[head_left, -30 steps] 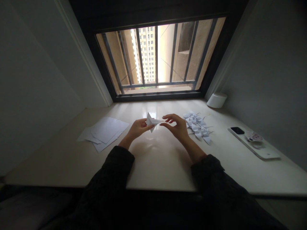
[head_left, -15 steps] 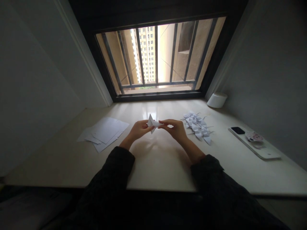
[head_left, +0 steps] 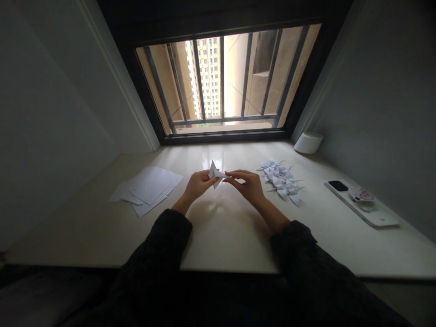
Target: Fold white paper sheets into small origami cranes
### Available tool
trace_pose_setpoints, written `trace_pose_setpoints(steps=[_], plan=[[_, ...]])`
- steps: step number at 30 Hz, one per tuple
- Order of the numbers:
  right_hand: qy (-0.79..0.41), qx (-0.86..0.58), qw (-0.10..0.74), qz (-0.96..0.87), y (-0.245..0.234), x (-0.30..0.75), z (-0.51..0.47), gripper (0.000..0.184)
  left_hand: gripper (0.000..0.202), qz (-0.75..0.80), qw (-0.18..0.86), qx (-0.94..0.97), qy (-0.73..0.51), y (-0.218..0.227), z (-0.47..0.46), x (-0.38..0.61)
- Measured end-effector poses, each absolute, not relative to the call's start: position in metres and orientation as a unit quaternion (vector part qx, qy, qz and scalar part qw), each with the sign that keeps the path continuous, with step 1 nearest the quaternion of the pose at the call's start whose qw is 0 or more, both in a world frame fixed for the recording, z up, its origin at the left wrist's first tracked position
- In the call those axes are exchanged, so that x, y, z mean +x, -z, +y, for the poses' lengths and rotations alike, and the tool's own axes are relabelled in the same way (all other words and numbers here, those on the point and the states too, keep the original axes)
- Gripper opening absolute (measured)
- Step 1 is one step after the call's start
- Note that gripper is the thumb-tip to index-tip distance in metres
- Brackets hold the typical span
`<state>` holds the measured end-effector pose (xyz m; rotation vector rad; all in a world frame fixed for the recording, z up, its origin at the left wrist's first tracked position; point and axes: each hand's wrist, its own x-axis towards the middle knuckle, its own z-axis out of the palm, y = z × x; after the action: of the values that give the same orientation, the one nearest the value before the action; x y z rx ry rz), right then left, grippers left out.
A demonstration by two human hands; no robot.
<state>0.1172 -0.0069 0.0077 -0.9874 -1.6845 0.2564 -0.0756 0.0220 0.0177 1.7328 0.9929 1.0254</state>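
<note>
A folded white paper crane (head_left: 213, 170) is held between my two hands, above the middle of the pale tabletop. Its wings point up and down, and a narrow folded point stretches to the right. My left hand (head_left: 199, 184) is closed on the body, thumb in front and fingers mostly hidden behind. With thumb and fingertips, my right hand (head_left: 247, 183) pinches the narrow point. To the right of that hand lies a heap of folded paper cranes (head_left: 279, 179). Left of my left hand, loose white paper sheets (head_left: 153, 185) overlap in a pile.
A phone (head_left: 361, 204) with a round grip on its back lies at the right. Near the window corner stands a white cylindrical object (head_left: 308, 142). The barred window (head_left: 223, 136) closes off the far side, and the table's front edge (head_left: 228, 271) runs near my body.
Both hands stay almost in place, keeping hold of the paper crane. It has tilted slightly, and the right fingers have shifted a little along its narrow point.
</note>
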Motion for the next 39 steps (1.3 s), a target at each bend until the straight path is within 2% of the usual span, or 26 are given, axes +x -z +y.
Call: trace_pose_setpoints(steps=[6, 19, 26, 30, 35, 39], plan=[[-0.149, -0.415, 0.574, -0.69, -0.008, 0.117, -0.007, 0.019, 0.05, 0.405, 0.445, 0.68, -0.419, -0.019, 0.023, -0.076], [-0.101, -0.409, 0.581, -0.696, -0.01, 0.115, -0.01, 0.013, 0.048, 0.412, 0.443, 0.684, -0.409, -0.014, 0.024, -0.076], [-0.034, -0.392, 0.574, -0.718, -0.012, 0.112, -0.014, 0.01, 0.05, 0.417, 0.484, 0.644, -0.42, -0.012, 0.027, -0.073], [-0.086, -0.395, 0.579, -0.709, -0.013, 0.113, -0.011, 0.026, 0.051, 0.402, 0.519, 0.616, -0.436, -0.016, 0.026, -0.073], [-0.229, -0.391, 0.594, -0.665, -0.01, 0.115, -0.002, 0.025, 0.056, 0.379, 0.545, 0.598, -0.45, -0.018, 0.023, -0.072], [-0.281, -0.38, 0.586, -0.658, -0.01, 0.113, -0.001, 0.029, 0.055, 0.381, 0.528, 0.605, -0.458, -0.016, 0.023, -0.069]])
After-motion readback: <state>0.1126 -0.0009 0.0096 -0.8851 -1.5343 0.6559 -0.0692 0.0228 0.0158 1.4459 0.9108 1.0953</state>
